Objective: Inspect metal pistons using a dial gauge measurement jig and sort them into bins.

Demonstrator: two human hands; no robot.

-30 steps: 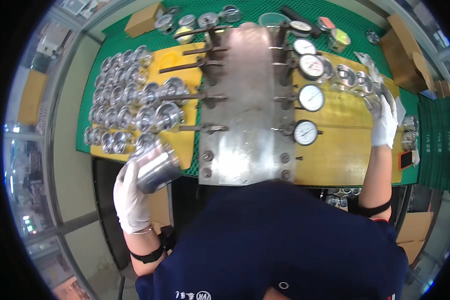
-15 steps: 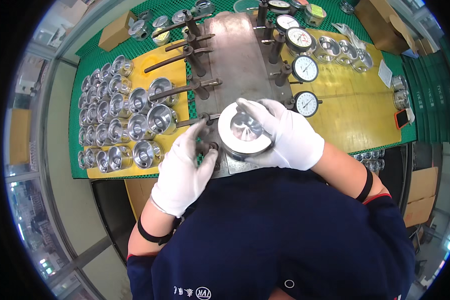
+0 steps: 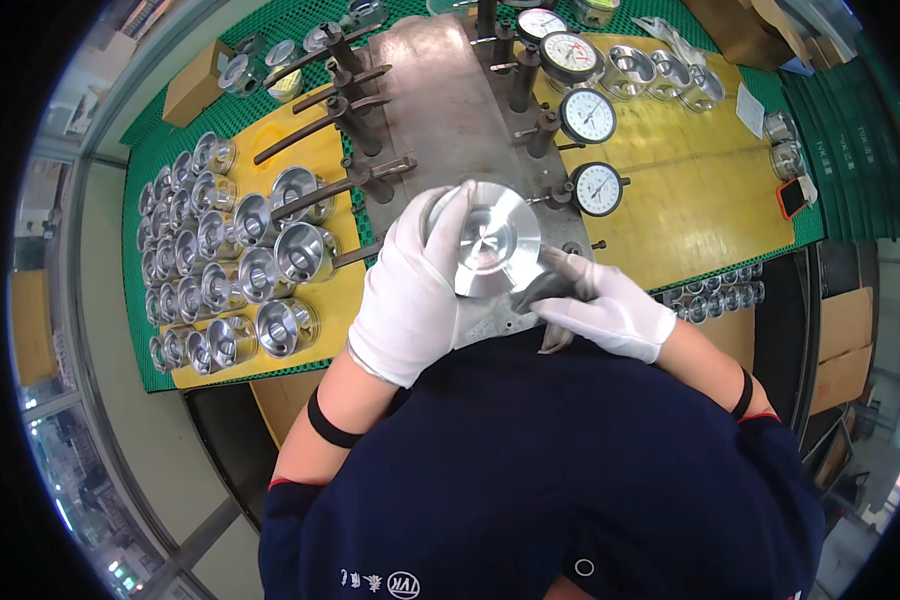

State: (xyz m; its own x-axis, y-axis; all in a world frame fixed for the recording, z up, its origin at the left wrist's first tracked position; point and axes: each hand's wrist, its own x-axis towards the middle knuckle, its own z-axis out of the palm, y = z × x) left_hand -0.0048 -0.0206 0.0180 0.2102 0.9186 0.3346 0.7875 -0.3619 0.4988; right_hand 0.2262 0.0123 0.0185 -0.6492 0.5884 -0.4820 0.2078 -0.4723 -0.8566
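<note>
My left hand (image 3: 410, 295), in a white glove, grips a shiny round metal piston (image 3: 490, 240) from the left, its flat crown facing up at me. My right hand (image 3: 605, 305), also gloved, sits just right of and below the piston and pinches a dark grey cloth (image 3: 550, 295) against its lower edge. Both hands hover over the near end of a grey metal gauge fixture (image 3: 450, 100) with round dial gauges (image 3: 598, 188) on its right side and dark lever handles (image 3: 340, 190) on its left.
Several more pistons (image 3: 240, 270) stand in rows on a yellow mat (image 3: 690, 200) over green matting at the left. A few more lie at the far right (image 3: 660, 72). Cardboard boxes (image 3: 192, 85) sit at the far corners; a small orange device (image 3: 792, 197) lies right.
The piston, first held low at the left in my left hand alone, is now over the fixture's near end. My right hand came off the far right and now holds a cloth to it.
</note>
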